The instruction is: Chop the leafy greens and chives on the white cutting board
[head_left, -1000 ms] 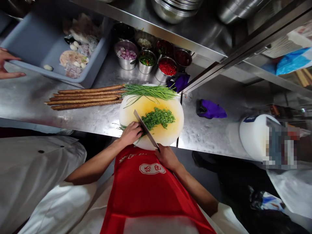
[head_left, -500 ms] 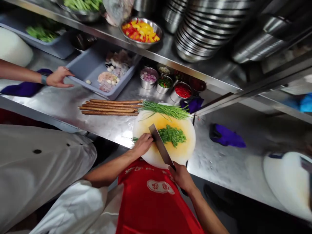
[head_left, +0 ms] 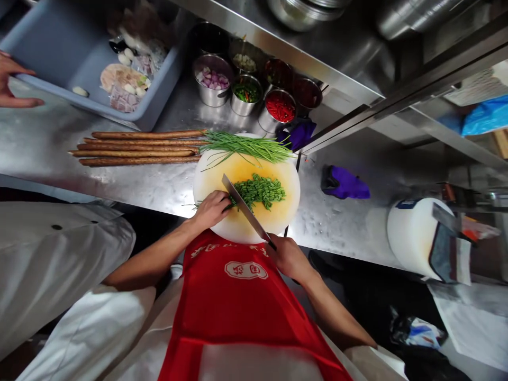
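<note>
Your right hand (head_left: 289, 257) has its grip closed round the handle of one knife (head_left: 248, 211); your left hand's (head_left: 213, 209) grip pins green stalks (head_left: 196, 205) beside the blade. One chopped pile (head_left: 262, 191) lies on the round board (head_left: 286, 217), on the desk (head_left: 341, 227). Seven metal pots (head_left: 213, 96) stand behind: one has purple onion pieces (head_left: 212, 78), one green chillies (head_left: 246, 92), one red chillies (head_left: 280, 109). One grey tub (head_left: 159, 100) holds bagged food (head_left: 145, 58). Five brown roots (head_left: 138, 147) lie left.
</note>
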`<state>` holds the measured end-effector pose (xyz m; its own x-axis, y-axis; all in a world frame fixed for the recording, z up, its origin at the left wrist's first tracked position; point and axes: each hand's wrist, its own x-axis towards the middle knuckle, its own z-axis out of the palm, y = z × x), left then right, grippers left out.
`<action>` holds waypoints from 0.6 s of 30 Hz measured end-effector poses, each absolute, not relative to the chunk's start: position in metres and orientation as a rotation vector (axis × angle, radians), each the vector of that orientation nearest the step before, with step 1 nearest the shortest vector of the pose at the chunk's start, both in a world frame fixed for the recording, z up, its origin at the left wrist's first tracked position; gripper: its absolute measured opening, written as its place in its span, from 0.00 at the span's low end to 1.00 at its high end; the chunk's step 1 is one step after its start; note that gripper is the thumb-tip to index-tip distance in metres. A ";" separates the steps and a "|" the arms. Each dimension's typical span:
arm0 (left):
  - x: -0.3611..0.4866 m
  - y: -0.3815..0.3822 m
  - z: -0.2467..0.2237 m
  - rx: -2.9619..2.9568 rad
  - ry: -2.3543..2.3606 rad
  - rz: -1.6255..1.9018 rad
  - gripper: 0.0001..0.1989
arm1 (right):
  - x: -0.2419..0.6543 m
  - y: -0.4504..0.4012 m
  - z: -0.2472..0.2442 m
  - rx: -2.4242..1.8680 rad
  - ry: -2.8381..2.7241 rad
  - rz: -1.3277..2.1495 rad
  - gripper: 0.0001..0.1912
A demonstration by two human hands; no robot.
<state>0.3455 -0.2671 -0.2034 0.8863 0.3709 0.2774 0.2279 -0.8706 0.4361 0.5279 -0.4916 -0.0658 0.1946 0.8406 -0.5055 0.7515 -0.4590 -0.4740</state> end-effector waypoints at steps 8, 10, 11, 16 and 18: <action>0.352 -0.268 -0.206 2.631 0.395 0.502 0.11 | 0.522 -0.459 -0.100 -2.499 -1.707 1.091 0.13; 0.349 -0.269 -0.203 2.621 0.387 0.492 0.11 | 0.520 -0.453 -0.111 -2.491 -1.703 1.071 0.14; 0.348 -0.270 -0.201 2.614 0.390 0.493 0.12 | 0.520 -0.454 -0.113 -2.471 -1.697 1.065 0.14; 0.339 -0.270 -0.196 2.554 0.440 0.557 0.12 | 0.523 -0.475 -0.091 -2.376 -1.658 1.037 0.13; 0.338 -0.269 -0.197 2.535 0.443 0.550 0.11 | 0.524 -0.484 -0.078 -2.377 -1.664 1.073 0.13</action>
<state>0.3377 -0.2691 -0.1971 0.8653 0.4054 0.2947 0.2014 -0.8197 0.5362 0.5241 -0.4839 -0.0782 0.1813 0.8428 -0.5067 0.8092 -0.4206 -0.4101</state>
